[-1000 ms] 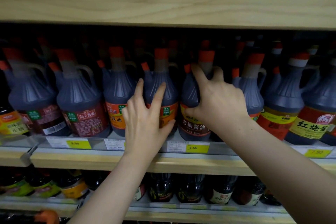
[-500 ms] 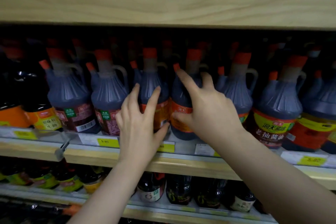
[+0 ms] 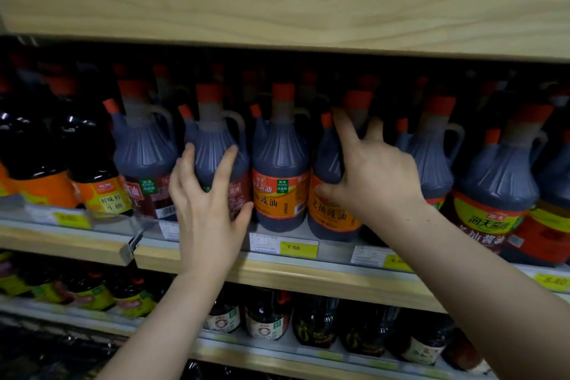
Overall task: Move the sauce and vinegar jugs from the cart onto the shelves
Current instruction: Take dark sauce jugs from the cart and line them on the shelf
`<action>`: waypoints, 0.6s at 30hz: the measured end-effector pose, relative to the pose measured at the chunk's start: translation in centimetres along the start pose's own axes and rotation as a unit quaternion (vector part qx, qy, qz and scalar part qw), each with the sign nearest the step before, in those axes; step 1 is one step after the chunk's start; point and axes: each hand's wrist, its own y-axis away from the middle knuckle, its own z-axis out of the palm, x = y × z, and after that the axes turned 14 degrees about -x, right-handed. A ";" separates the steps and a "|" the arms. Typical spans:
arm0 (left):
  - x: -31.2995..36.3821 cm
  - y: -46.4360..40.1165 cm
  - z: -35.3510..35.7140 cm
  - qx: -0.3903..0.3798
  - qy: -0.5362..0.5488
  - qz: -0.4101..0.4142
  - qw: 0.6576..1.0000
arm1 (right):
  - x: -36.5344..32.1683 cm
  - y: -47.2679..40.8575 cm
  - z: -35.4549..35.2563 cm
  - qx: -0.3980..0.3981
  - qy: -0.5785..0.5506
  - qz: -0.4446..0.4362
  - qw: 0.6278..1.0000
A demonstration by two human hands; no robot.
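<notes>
Dark sauce jugs with orange caps stand in a row on the middle shelf [image 3: 293, 278]. My left hand [image 3: 206, 219] presses spread, fairly straight fingers against the front of a jug with a dark red label [image 3: 212, 142], thumb at its right side. My right hand [image 3: 373, 179] lies over the shoulder of an orange-labelled jug [image 3: 327, 163], index finger up along its neck and thumb on the label. Another orange-labelled jug [image 3: 280, 163] stands free between my hands. The cart is out of view.
The wooden board of the upper shelf [image 3: 277, 18] hangs low over the jug caps, with price tags above it. More jugs [image 3: 496, 170] fill the row to the right, smaller bottles [image 3: 98, 176] to the left. Small dark bottles [image 3: 265, 318] line the shelf below.
Both hands have moved left along the row to other jugs. The view has swung left with them, so the shelf contents now sit further right.
</notes>
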 end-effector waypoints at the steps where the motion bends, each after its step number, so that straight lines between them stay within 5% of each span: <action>1: 0.0 0.1 0.0 0.000 0.000 0.002 1.000 | 0.1 0.2 0.0 0.001 0.003 0.001 1.000; 8: 0.0 -0.7 -0.4 -0.007 -0.018 0.009 1.000 | -0.3 1.6 -0.4 0.005 -0.010 0.015 1.000; 13: -0.8 -1.0 -0.8 -0.014 -0.087 0.011 0.996 | -2.0 3.8 -1.0 0.088 -0.064 -0.024 0.994; 18: -1.2 -0.9 -1.4 -0.016 -0.122 0.018 0.992 | -5.0 1.3 -0.5 0.004 -0.113 -0.095 0.989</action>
